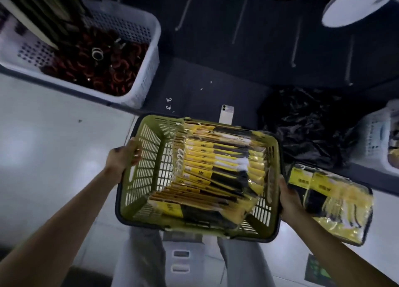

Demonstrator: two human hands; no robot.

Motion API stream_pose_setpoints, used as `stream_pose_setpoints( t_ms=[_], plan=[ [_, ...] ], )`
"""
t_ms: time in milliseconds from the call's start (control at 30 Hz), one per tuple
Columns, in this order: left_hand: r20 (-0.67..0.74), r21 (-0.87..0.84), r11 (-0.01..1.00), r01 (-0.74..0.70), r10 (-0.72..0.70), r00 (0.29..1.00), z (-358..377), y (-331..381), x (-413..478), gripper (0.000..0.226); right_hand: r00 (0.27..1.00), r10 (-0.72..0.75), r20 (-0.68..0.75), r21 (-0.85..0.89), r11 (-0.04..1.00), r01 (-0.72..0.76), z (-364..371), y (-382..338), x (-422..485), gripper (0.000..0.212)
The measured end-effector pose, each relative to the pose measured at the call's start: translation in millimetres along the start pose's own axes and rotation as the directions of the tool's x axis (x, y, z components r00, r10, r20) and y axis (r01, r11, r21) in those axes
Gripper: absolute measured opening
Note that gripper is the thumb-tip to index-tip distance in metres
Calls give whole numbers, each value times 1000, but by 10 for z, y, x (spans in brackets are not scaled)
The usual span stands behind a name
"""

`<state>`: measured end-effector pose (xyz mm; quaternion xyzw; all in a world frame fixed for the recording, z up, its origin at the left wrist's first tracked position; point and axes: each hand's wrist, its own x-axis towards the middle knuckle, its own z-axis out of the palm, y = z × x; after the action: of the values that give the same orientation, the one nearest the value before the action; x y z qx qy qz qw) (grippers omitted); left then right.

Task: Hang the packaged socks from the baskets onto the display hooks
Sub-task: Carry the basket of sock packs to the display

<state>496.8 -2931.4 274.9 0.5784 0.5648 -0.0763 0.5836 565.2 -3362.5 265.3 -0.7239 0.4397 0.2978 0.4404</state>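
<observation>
While socks (pixel 216 168) lie between the hands, the basket (pixel 138 178) is gripped: left fingers (pixel 136 150) and right fingers (pixel 282 185) curled over opposite rims.

The pale glossy floor (pixel 54 152) and a dark mat (pixel 194 88) beside it carry the goods. A white perforated basket (pixel 149 55) straddles both, a pale phone (pixel 226 113) and crumpled black plastic bag (pixel 308 126) lie on the mat, and another sock-filled basket (pixel 364 232) sits at the right
</observation>
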Motion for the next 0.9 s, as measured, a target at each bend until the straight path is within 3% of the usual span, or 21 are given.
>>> stream_pose_setpoints(
  t_ms=[467, 667, 900],
  plan=[
    [69, -4, 999, -46, 47, 997, 441, -1972, 1971, 39, 988, -152, 5, -46, 987, 152, 1594, 1194, 1953, 33],
    [110, 21, 994, -104, 101, 989, 727, -2117, 2619, 41, 972, -230, -36, -49, 972, 228, 1911, 1174, 2575, 52],
    [16, 22, 961, -275, 274, 962, 974, -2037, 2971, 38, 956, -287, -62, 16, 957, 289, 1981, 1275, 2791, 54]
  ],
)
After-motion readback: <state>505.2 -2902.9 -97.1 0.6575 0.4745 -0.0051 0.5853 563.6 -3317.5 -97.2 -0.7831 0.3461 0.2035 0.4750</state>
